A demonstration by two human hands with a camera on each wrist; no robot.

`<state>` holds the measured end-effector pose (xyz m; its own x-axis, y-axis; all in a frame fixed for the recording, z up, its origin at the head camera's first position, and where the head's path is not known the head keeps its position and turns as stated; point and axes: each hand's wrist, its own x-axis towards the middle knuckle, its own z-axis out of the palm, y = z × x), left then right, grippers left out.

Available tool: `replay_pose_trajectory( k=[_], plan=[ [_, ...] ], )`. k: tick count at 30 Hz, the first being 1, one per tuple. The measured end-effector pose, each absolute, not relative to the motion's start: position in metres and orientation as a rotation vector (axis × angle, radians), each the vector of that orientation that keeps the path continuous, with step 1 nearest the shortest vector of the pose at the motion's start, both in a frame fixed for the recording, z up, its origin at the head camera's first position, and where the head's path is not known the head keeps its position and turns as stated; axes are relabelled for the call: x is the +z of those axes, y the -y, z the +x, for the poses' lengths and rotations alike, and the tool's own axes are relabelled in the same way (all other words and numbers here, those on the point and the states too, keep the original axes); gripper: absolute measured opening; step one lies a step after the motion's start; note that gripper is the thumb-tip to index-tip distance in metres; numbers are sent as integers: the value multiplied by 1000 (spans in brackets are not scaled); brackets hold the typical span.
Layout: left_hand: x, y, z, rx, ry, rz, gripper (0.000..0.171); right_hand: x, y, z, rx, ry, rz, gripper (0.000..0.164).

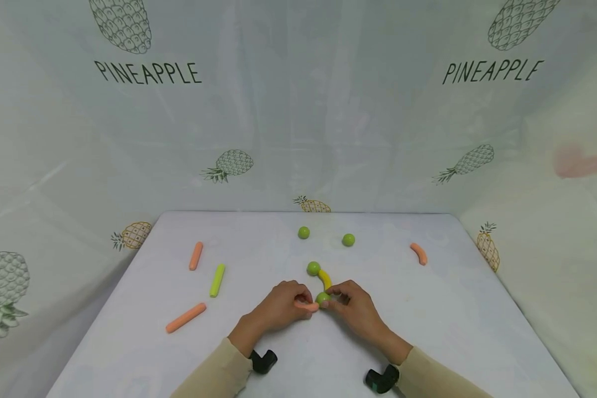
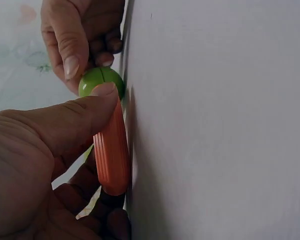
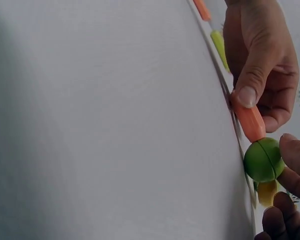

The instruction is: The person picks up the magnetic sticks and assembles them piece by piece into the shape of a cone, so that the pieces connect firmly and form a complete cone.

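Thumb and fingers of my left hand (image 1: pixel 281 307) pinch a short orange ribbed stick (image 2: pixel 112 160) just over the white table. Its far end meets a green ball (image 3: pixel 262 161) with a thin seam, though I cannot tell whether the two are joined. My right hand (image 1: pixel 356 313) holds that ball between thumb and fingers. A curved yellow piece (image 1: pixel 325 279) runs from behind this ball to a second green ball (image 1: pixel 313 268) farther back, touching both. In the right wrist view, the yellow piece is partly hidden behind the held ball.
Two more green balls (image 1: pixel 304 232) lie at the back of the table (image 1: pixel 428 320). On the left are two orange sticks (image 1: pixel 186 318) and a yellow-green stick (image 1: pixel 217 280); a curved orange piece (image 1: pixel 419 254) lies back right. A pineapple-print sheet (image 1: pixel 298 110) hangs behind.
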<state>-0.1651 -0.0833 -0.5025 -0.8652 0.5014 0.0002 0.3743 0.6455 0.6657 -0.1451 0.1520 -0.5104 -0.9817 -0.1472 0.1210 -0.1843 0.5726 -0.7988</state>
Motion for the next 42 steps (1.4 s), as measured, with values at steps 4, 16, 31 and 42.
replay_pose_trajectory(
  k=[4,16,31,42],
  plan=[
    [-500,90,-167,985,-2733,739,16,-510,-152,-143,1367,2745,391,19],
    [-485,92,-168,856,-2810,663,24,-514,-148,-140,1314,2781,648,30],
    [-495,69,-165,770,-2919,669,28,-514,-159,-141,1392,2745,489,25],
    [-482,98,-166,752,-2887,655,18,-511,-171,-144,1521,2700,359,21]
  ],
)
